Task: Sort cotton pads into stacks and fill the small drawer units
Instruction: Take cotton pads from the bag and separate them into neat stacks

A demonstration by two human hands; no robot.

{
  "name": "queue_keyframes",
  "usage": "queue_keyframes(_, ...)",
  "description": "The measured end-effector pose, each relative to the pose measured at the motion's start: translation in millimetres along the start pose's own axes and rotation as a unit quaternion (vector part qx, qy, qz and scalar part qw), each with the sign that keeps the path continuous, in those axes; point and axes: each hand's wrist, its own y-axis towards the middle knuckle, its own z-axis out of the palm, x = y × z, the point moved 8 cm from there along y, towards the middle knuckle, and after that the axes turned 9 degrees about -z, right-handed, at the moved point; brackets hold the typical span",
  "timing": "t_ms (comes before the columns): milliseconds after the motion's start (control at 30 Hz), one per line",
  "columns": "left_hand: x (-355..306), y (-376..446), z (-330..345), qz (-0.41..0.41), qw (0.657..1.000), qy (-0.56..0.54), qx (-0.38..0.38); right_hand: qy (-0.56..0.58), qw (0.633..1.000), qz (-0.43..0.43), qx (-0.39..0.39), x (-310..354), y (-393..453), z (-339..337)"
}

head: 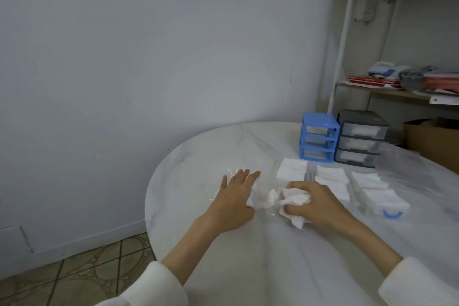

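My right hand is closed around a crumpled bunch of white cotton pads on the round white table. My left hand lies flat with fingers spread on a clear plastic bag, touching the loose pads at its right. Several neat stacks of square cotton pads lie in rows beyond my right hand. Behind them stand a blue drawer unit and a grey drawer unit, each with three shut drawers showing white pads inside.
A blue curved plastic piece lies by the nearest stack at the right. Clear plastic wrap covers the table's right side. A shelf rack with books and cloths and a cardboard box stand behind the table.
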Motion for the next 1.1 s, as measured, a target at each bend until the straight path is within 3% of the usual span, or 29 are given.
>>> queue_keyframes(233,-21.9,8.1,-9.8,-0.017,0.998,0.035,-0.041,0.1,0.995,0.018,-0.015,-12.4,-13.0,-28.5)
queue_keyframes(400,-52.1,11.4,-33.0,0.04,0.985,-0.08,-0.146,0.156,0.987,0.025,-0.014,-23.9,-21.3,-44.9)
queue_keyframes(500,-69.2,21.1,-24.8,0.056,0.976,-0.172,-0.121,0.175,0.982,0.053,-0.04,-35.3,-19.5,-52.9)
queue_keyframes(633,-93.8,38.8,-6.0,0.059,0.966,-0.242,-0.074,0.202,0.977,0.016,-0.065,-37.8,-18.9,-69.0)
queue_keyframes(867,-115.6,63.7,13.4,0.011,0.905,-0.425,-0.007,0.231,0.97,0.003,-0.07,-43.0,-9.2,-74.7)
queue_keyframes(1100,-97.7,72.4,5.7,-0.016,0.845,-0.52,-0.126,0.164,0.976,-0.001,-0.143,-48.9,5.5,-67.0)
